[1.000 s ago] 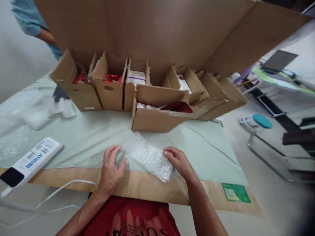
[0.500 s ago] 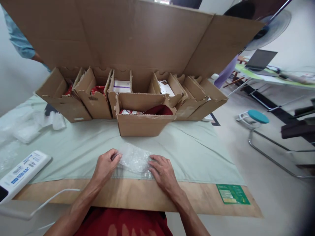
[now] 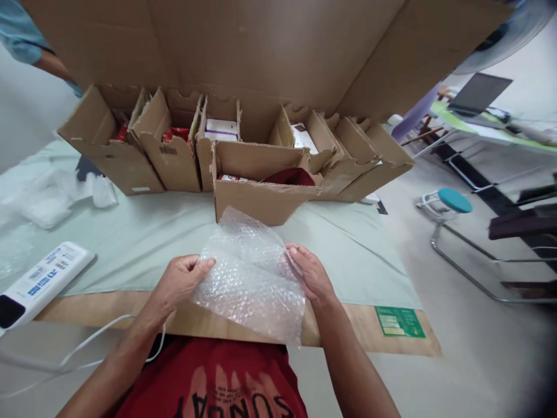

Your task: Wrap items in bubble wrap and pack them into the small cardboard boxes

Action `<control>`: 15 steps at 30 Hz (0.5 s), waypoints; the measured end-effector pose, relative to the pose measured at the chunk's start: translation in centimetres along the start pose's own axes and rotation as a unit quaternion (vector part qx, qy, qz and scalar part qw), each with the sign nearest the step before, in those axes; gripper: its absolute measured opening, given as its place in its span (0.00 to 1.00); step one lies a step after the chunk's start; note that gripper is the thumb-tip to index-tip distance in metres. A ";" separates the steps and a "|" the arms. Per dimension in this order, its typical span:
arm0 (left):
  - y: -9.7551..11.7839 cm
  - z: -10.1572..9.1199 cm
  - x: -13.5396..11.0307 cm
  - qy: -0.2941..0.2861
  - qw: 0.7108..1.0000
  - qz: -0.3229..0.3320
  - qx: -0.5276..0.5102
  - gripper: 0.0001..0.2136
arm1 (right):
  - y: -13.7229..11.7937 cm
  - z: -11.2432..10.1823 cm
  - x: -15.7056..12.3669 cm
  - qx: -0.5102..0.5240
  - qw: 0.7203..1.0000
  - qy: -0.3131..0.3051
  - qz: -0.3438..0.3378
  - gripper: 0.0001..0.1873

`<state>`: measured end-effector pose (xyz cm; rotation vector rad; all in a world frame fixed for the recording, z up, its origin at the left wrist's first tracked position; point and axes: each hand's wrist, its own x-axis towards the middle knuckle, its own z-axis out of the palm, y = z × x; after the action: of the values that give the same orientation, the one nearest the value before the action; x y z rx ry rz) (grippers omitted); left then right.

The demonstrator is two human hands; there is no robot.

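Note:
A clear sheet of bubble wrap (image 3: 250, 278) hangs lifted above the table's front edge, held between both hands. My left hand (image 3: 178, 281) pinches its left edge with thumb and fingers closed. My right hand (image 3: 311, 273) grips its right edge, fingers curled round it. Just behind the sheet stands an open cardboard box (image 3: 261, 194) with red and white items inside.
A row of open cardboard boxes (image 3: 143, 145) sits under a big raised cardboard flap. A white device (image 3: 41, 278) with a cable lies at the left on the pale green cloth (image 3: 143, 232). Another person's blue sleeve (image 3: 26, 40) shows far left. A teal stool (image 3: 455, 200) stands at the right.
The bubble wrap lay on the table under my hands; now both hands have lifted it and spread it open above the edge.

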<state>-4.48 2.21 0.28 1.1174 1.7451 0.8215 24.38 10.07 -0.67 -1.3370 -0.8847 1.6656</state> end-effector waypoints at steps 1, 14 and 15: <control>-0.4 -0.1 -0.1 -0.005 0.999 -0.003 0.047 0.24 | 0.2 -0.2 0.2 0.010 1.000 0.022 -0.002 0.29; -1.3 -0.6 -1.9 -0.035 0.923 0.075 0.376 0.18 | 3.9 -1.6 -0.4 -0.390 0.895 0.071 -0.207 0.31; -1.3 -0.5 -1.9 -0.035 0.920 0.079 0.382 0.18 | 3.6 -1.1 0.0 -0.407 0.886 0.061 -0.215 0.29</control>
<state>-5.02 -0.11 -0.04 1.7856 1.9847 0.1505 24.91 8.54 -4.14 -1.5824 -1.7678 0.8545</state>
